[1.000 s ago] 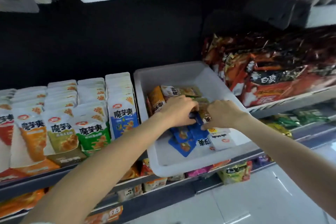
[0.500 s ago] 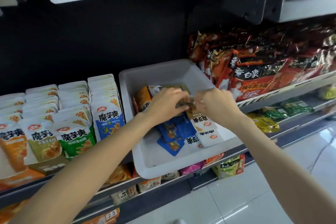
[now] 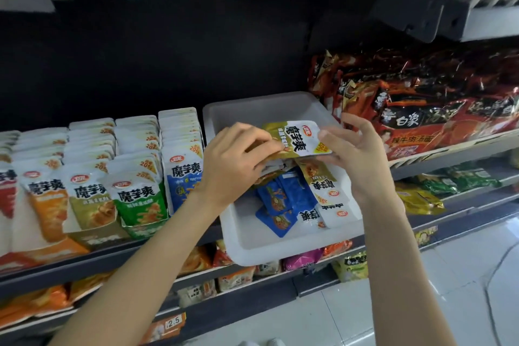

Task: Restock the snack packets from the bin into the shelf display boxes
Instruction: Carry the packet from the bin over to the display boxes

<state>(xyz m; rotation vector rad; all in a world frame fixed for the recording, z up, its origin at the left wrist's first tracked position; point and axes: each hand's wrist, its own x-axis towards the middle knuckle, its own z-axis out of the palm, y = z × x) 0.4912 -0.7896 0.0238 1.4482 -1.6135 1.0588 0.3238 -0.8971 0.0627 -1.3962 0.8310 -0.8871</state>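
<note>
Step in hand, as judged: lifting an olive-and-white foil snack packet (image 3: 295, 139) clear of the white plastic bin (image 3: 244, 244). To do it well, the person should keep the stack squared, then carry it left of the bin to the cardboard display box of matching olive packets (image 3: 94, 199). Left hand (image 3: 236, 161) is curled, gripping the packet's left end, with more packets seemingly under it. Right hand (image 3: 355, 154) pinches the right edge, fingers half open. The packet sits above the bin; blue and white packets (image 3: 292, 199) remain inside.

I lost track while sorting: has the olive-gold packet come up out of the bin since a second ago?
Yes. The olive-gold packet has risen from among the packets on the white bin floor to above them, held between left hand and right hand.
</note>
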